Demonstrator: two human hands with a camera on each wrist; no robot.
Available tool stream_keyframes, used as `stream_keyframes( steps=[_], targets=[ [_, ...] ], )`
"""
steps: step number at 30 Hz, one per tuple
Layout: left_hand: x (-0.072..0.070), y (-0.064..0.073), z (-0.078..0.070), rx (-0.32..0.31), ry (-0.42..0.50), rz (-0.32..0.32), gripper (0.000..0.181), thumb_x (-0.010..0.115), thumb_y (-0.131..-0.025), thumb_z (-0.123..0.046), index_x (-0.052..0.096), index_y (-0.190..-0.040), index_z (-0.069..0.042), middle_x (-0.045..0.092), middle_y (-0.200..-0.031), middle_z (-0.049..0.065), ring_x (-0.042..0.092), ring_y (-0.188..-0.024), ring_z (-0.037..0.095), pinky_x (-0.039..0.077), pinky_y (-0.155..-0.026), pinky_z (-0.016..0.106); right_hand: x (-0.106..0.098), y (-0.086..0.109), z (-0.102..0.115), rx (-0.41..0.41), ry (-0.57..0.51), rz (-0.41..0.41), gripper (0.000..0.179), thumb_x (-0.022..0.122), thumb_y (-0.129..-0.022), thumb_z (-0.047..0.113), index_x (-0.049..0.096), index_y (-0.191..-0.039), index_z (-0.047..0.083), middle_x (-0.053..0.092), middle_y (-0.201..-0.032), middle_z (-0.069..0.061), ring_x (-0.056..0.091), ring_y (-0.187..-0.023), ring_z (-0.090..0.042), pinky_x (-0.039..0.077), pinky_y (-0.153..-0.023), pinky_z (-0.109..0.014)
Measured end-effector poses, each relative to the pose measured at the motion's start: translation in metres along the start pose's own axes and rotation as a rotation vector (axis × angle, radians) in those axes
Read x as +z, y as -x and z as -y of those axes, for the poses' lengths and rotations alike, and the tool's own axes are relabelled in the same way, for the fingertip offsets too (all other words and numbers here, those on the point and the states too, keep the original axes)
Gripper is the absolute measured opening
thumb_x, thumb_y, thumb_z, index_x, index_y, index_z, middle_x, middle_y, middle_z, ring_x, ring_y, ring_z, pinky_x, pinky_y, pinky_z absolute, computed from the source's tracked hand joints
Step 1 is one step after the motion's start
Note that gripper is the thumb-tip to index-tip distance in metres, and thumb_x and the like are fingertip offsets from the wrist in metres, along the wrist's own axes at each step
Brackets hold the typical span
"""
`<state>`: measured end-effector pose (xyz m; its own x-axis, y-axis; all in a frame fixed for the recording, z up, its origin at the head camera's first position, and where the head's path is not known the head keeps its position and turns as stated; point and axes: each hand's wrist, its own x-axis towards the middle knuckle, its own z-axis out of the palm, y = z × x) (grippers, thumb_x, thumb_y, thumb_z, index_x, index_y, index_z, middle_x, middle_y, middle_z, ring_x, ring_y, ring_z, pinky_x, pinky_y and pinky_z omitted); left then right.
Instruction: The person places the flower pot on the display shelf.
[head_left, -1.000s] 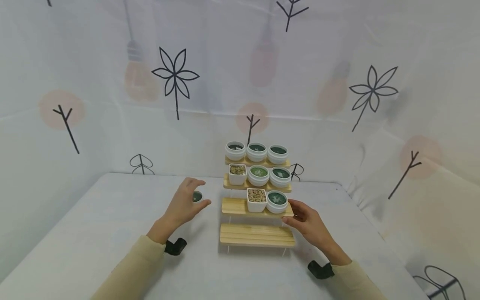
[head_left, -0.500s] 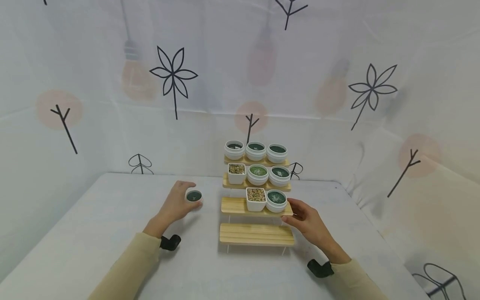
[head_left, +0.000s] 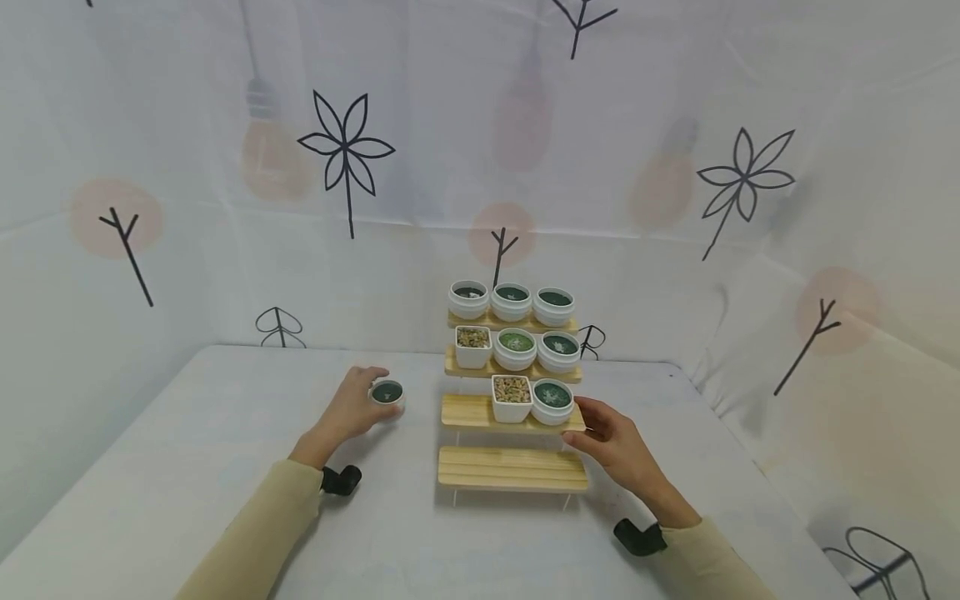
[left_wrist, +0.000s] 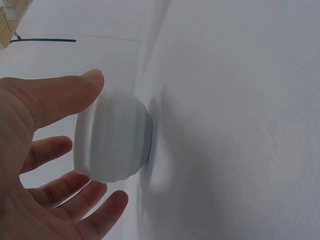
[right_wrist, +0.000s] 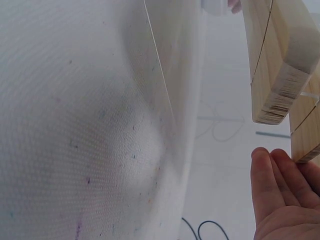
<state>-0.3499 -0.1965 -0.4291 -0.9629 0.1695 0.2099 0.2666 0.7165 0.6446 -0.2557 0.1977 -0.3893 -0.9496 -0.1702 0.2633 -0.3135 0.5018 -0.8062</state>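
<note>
My left hand [head_left: 347, 412] holds a small round white pot [head_left: 388, 392] with a dark green top, left of the tiered stand. In the left wrist view the thumb lies along one side of the pot [left_wrist: 112, 137] and the fingers reach round the other; its base is at or very near the tabletop. My right hand [head_left: 618, 446] grips the right end of the stand's second-lowest wooden shelf [head_left: 468, 411]. In the right wrist view its fingers [right_wrist: 267, 185] reach up beside the board's end; the thumb is not visible there.
On that shelf stand a square white pot [head_left: 512, 400] of brownish bits and a round green-topped pot [head_left: 552, 402]. Several more pots fill the two upper shelves. The lowest shelf [head_left: 513, 468] is bare wood. A printed white cloth [head_left: 420, 275] hangs behind the table.
My left hand has moved slightly left and down, and its fingers have closed in around the round pot, which now shows more. My right hand stays at the shelf end.
</note>
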Motion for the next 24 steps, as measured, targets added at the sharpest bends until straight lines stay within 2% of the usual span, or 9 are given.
stream_keyframes(
  steps=[7,12,16,24],
  targets=[
    [0.0029,-0.0027,0.0060,-0.004,0.013,0.015,0.071,0.079,-0.078,-0.023,0.045,-0.136,-0.001,0.048,-0.118,0.021,0.050,-0.107,0.034,0.045,-0.091,0.050,-0.0004,0.0005,0.0024,0.003,0.007,0.002,0.061,0.072,-0.086,0.018,0.045,-0.136,-0.005,0.055,-0.129,-0.022,0.056,-0.115,-0.035,0.051,-0.092,-0.040],
    [0.0063,-0.0051,0.0101,0.018,0.007,0.004,0.069,0.079,-0.078,-0.021,0.046,-0.134,0.001,0.051,-0.120,0.022,0.049,-0.111,0.035,0.043,-0.097,0.051,-0.0003,0.0006,0.0030,0.006,0.019,-0.003,0.061,0.072,-0.087,0.019,0.045,-0.136,-0.004,0.055,-0.128,-0.022,0.057,-0.114,-0.035,0.051,-0.092,-0.039],
    [0.0073,-0.0048,0.0104,0.029,0.015,-0.010,0.066,0.079,-0.077,-0.020,0.049,-0.131,0.003,0.052,-0.122,0.023,0.049,-0.115,0.036,0.040,-0.100,0.052,-0.0002,0.0008,0.0025,0.001,0.013,-0.004,0.060,0.072,-0.086,0.019,0.046,-0.135,-0.004,0.056,-0.128,-0.021,0.057,-0.113,-0.034,0.052,-0.091,-0.038],
    [0.0074,-0.0029,0.0089,0.028,0.030,-0.026,0.065,0.080,-0.076,-0.019,0.050,-0.129,0.003,0.054,-0.120,0.022,0.050,-0.113,0.036,0.041,-0.099,0.052,-0.0002,0.0006,0.0010,-0.005,0.000,-0.001,0.060,0.072,-0.086,0.018,0.046,-0.135,-0.004,0.056,-0.128,-0.021,0.057,-0.114,-0.034,0.052,-0.091,-0.038]
  ],
)
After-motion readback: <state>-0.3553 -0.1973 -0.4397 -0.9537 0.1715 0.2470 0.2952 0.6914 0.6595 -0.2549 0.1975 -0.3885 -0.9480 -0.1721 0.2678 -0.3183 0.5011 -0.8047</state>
